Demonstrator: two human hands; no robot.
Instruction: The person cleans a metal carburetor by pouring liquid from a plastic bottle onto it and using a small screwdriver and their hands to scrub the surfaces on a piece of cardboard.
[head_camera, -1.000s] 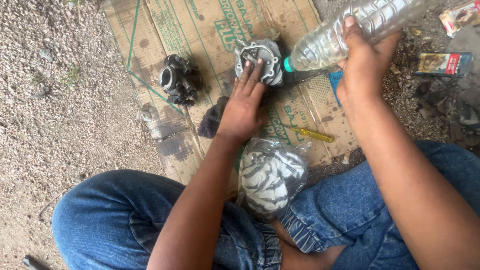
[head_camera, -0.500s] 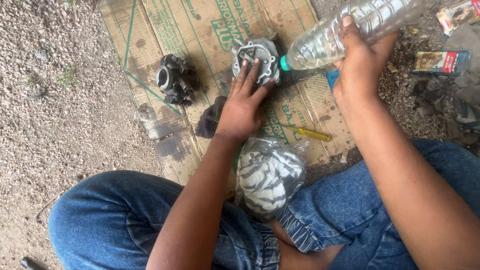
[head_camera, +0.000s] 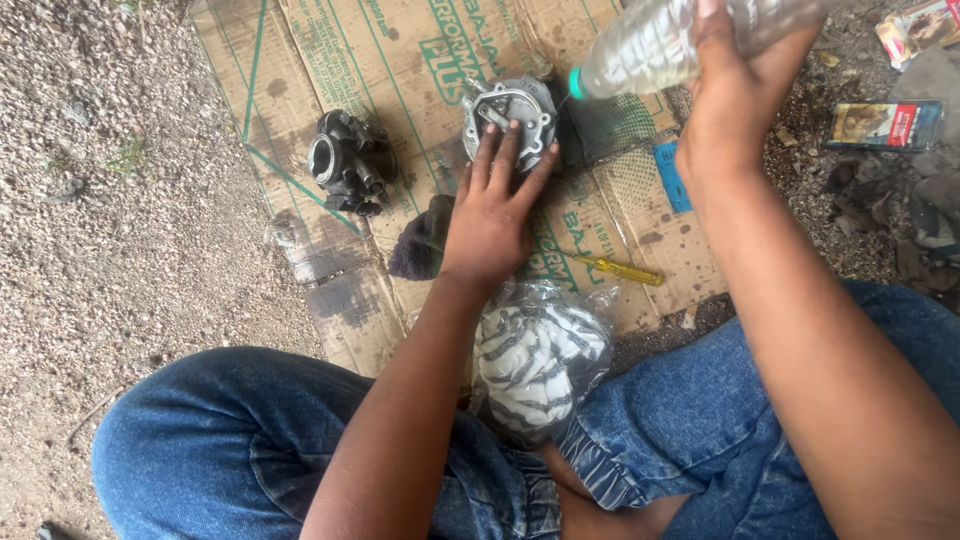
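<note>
You sit on flattened cardboard (head_camera: 400, 60) laid over gravel ground (head_camera: 110, 230). A dark carburetor body (head_camera: 348, 162) stands on the cardboard to your left side. Near it lies a dark rag (head_camera: 420, 243). A yellow-handled screwdriver (head_camera: 612, 267) lies flat on the cardboard, close to your knee. A clear plastic bag of striped cloth (head_camera: 537, 358) rests between your jeans-clad legs. A blue strip (head_camera: 671, 177) lies at the cardboard's edge. Small printed packets (head_camera: 886, 124) lie on the dirt, well apart from the cardboard.
</note>
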